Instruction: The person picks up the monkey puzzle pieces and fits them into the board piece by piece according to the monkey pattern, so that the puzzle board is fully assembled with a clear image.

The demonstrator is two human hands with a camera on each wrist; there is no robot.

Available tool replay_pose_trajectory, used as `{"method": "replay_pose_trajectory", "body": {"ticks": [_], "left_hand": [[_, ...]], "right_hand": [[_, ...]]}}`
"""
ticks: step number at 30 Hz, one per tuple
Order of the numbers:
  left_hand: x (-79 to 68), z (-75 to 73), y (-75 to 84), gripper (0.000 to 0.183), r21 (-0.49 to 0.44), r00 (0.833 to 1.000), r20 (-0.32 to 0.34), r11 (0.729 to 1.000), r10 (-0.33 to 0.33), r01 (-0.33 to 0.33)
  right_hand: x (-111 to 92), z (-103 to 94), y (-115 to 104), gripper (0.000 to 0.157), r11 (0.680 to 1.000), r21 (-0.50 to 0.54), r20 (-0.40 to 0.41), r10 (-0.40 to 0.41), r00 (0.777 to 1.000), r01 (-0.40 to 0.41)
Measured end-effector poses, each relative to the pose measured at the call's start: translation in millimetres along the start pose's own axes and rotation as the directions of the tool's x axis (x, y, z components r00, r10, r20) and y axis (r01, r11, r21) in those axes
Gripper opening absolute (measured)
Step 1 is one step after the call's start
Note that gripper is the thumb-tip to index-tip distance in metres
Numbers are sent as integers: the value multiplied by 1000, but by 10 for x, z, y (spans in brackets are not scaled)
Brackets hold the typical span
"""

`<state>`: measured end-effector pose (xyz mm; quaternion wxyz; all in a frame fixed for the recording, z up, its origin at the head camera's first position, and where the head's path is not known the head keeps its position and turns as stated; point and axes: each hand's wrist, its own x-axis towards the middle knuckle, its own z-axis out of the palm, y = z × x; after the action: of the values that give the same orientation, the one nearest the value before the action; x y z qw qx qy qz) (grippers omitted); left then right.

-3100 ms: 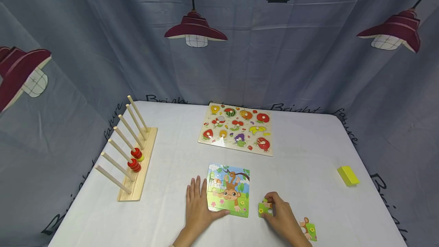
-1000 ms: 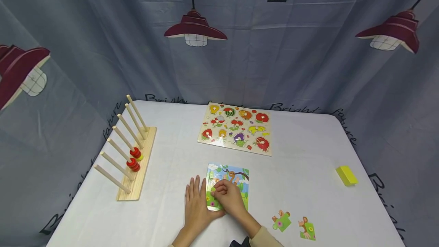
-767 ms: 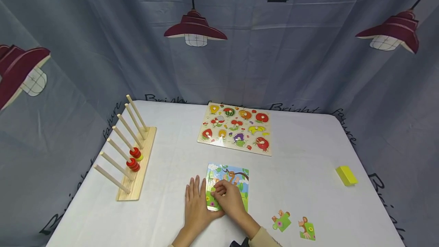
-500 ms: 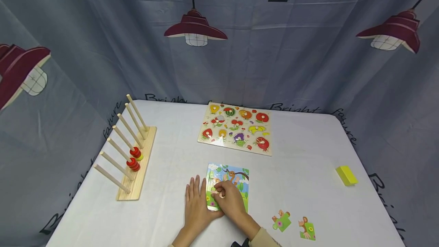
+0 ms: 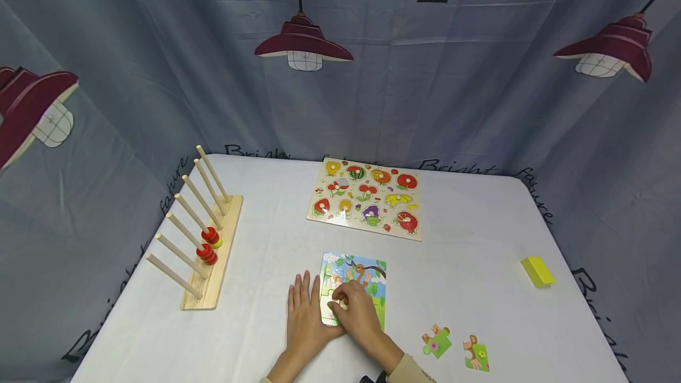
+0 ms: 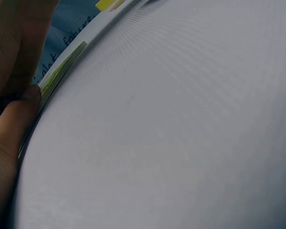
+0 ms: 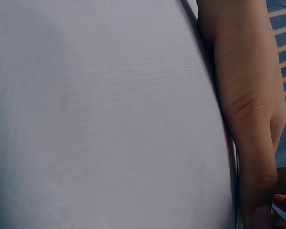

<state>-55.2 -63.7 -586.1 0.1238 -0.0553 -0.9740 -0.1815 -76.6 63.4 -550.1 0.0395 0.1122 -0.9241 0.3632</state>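
Note:
A square monkey jigsaw puzzle (image 5: pixel 376 276) lies in its shallow tray on the white table. My left hand (image 5: pixel 308 321) rests flat along its left side, fingers straight and thumb at the near edge. In the left wrist view that thumb touches the edge of the puzzle (image 6: pixel 62 71). My right hand (image 5: pixel 363 315) is over the puzzle's lower middle, curled fingers and thumb pinching a puzzle piece mostly hidden under them. The tray's lower left corner looks pale. Two loose puzzle pieces, a green one (image 5: pixel 438 344) and a monkey-ear one (image 5: pixel 479 356), lie to the right.
A wooden fruit peg puzzle (image 5: pixel 364 200) lies farther back. On the left stands a wooden peg rack (image 5: pixel 213 288) with several red rings (image 5: pixel 206 254) and a yellow one. A yellow block (image 5: pixel 538 272) sits near the right edge. A grey curtain (image 5: pixel 340 117) hangs behind.
My right hand has come left from the loose pieces onto the puzzle, then shifted only slightly. The lower left corner, green with flowers half a second ago, now looks pale. My left hand stays put.

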Motion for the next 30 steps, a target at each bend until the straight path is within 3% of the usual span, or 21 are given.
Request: {"method": "replay_pose_trajectory", "body": {"ticks": [6, 12, 17, 20, 24, 30], "left_hand": [[-1, -2, 1, 122, -2, 1000, -10, 1000, 8, -8], [9, 0, 9, 124, -27, 999, 30, 999, -28, 29], [9, 6, 19, 126, -48, 998, 35, 998, -44, 45], [6, 7, 21, 126, -51, 998, 36, 997, -48, 50], [7, 2, 25, 126, -61, 997, 50, 996, -58, 61], [9, -8, 30, 126, -75, 996, 64, 995, -67, 72]], "right_hand": [[-5, -3, 41, 13, 994, 109, 15, 31, 999, -32], [-29, -92, 98, 13, 963, 257, 62, 71, 996, -85], [-80, -197, 211, 15, 948, 309, -10, 82, 997, -75], [-116, -288, 307, 15, 946, 315, -71, 106, 992, -79], [-176, -445, 456, 16, 950, 279, -133, 186, 974, -143], [-284, -703, 686, 15, 946, 96, -196, 323, 926, -310]]}}
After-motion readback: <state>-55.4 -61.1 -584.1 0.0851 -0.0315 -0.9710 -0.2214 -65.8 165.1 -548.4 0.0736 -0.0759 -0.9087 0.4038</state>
